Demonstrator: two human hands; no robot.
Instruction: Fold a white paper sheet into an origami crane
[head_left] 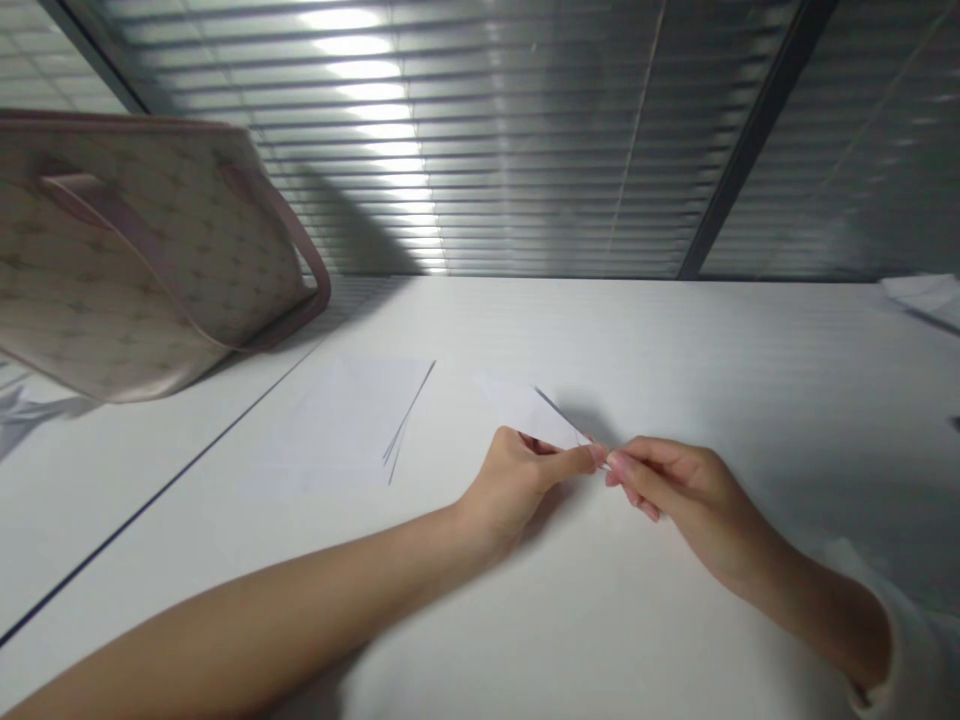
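A person sits at a white desk [675, 340], both bare forearms reaching forward. A loose stack of white sheets [345, 420] lies flat on the desk and serves as the reference point here.

Just right of the stack lies a small folded paper [525, 408], white and hard to make out against the desk. Its near right corner tapers to a point. The left hand [517, 485] and the right hand [675, 490] meet at that point, right of the stack and nearer the person. The left fingers [585, 458] and the right fingers [624, 463] are closed in a pinch on the paper's tip, thumb against forefinger, fingertips touching.

The work looks to be in its middle: the paper seems to carry at least one fold already, since it is narrower than the sheets in the stack and shows a raised edge. No finished shape can be recognised. The stack lies untouched.

Left of the stack and farther back, a patterned handbag with pink straps [142, 250] leans. Behind the stack, closed window blinds [525, 150] fill the background.
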